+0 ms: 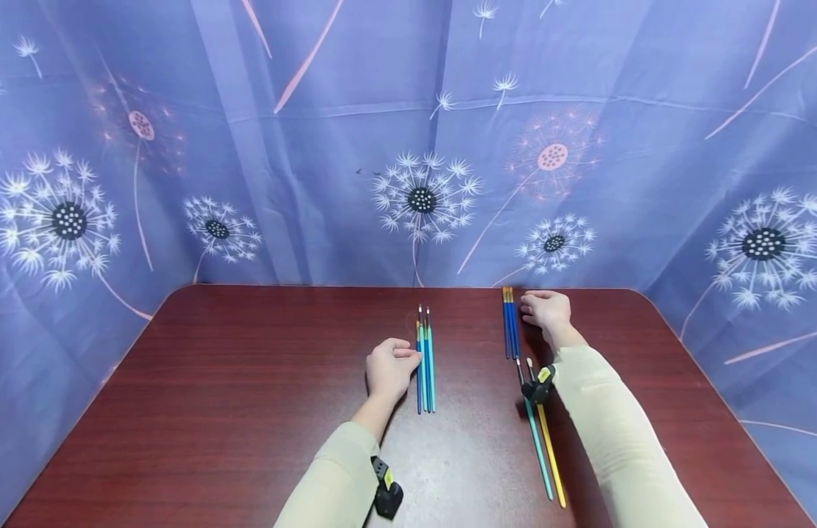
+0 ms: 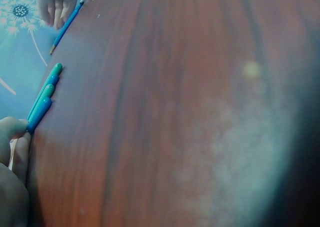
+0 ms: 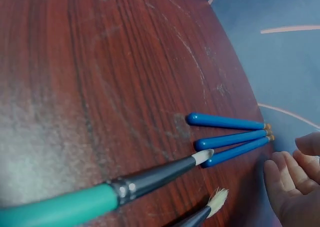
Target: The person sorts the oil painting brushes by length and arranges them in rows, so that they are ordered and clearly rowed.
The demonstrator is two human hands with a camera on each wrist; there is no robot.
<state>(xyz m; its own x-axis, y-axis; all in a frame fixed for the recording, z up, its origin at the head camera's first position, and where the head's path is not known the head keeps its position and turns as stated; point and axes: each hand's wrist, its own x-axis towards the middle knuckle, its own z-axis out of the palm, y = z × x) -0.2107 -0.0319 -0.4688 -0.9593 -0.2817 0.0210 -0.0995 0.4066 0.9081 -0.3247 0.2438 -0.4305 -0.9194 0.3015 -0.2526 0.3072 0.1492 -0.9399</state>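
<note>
In the middle of the table lies a row of slim paintbrushes (image 1: 430,374), dark blue and turquoise by turns, handles toward me. My left hand (image 1: 390,369) is at the row's left side, thumb and forefinger pinching the leftmost blue paintbrush (image 2: 40,114). Farther back on the right, three blue paintbrushes (image 1: 510,326) with golden ferrules lie together, bristles away from me. Just right of their bristle ends is my right hand (image 1: 547,312), its fingers loosely bent and holding nothing; the right wrist view shows a gap between it and the three brushes (image 3: 230,142).
A longer turquoise paintbrush (image 1: 537,447) and a yellow one (image 1: 551,455) lie below my right forearm, the turquoise one's tip close to the blue handles. A purple dandelion-print curtain (image 1: 316,183) hangs behind the dark red wooden table (image 1: 217,403).
</note>
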